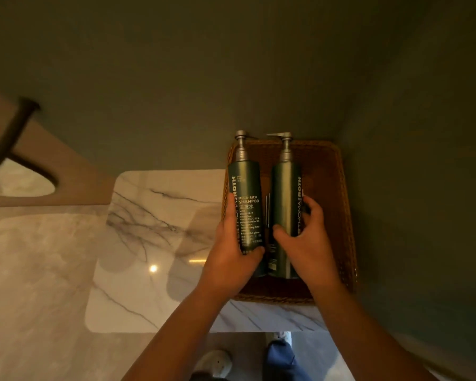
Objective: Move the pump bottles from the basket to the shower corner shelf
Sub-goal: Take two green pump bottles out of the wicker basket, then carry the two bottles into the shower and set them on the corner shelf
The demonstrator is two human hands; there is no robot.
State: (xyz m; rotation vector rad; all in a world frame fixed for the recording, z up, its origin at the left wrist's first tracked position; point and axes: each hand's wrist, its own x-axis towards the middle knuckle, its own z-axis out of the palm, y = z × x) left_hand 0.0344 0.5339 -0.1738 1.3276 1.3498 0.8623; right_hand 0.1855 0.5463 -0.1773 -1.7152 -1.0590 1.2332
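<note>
Inside the brown woven basket [338, 204] on the white marble desk [160, 215], two tall dark green pump bottles [246, 204] stood. Left hand [231, 259] gripped one, right hand [308, 243] the other [285, 199]. No shelf showed, so the moving looked barely started.

pump bottles [245, 204]: dark green, silver pumps | basket [338, 204]: brown woven | counter [160, 215]: white, grey-veined marble

Blurred dark fixture [10, 138] runs off the left edge.
</note>
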